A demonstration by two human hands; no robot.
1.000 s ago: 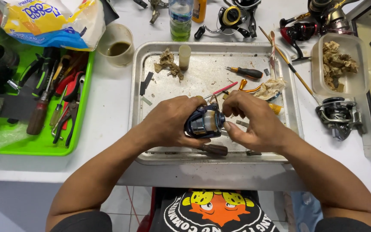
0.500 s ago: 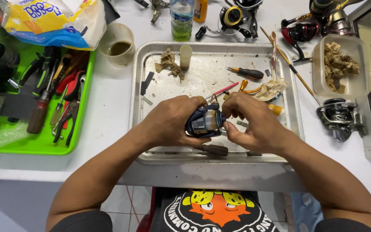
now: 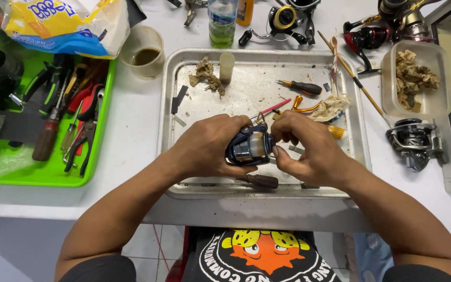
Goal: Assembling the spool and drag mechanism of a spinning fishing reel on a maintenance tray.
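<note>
Over the near half of a metal tray (image 3: 169, 104), we saw the left hand (image 3: 210, 149) wrapped around a dark blue fishing reel (image 3: 249, 148), clasping it from the nine o'clock side, while the right hand (image 3: 309, 149) met it from three o'clock, fingertips (image 3: 280, 152) pinched against the reel's end. The reel sat between both palms, just above a brown-handled tool (image 3: 259, 181) lying at six o'clock on the tray. At twelve o'clock on the tray lay a crumpled rag (image 3: 204, 75) and a small pale cylinder (image 3: 226, 67); a small screwdriver (image 3: 301, 86) rested toward one o'clock. Off the tray at nine o'clock, a green tray (image 3: 43, 175) held pliers and screwdrivers. At three o'clock another reel (image 3: 416, 141) sat on the white table (image 3: 131, 130), well apart from the hands.
</note>
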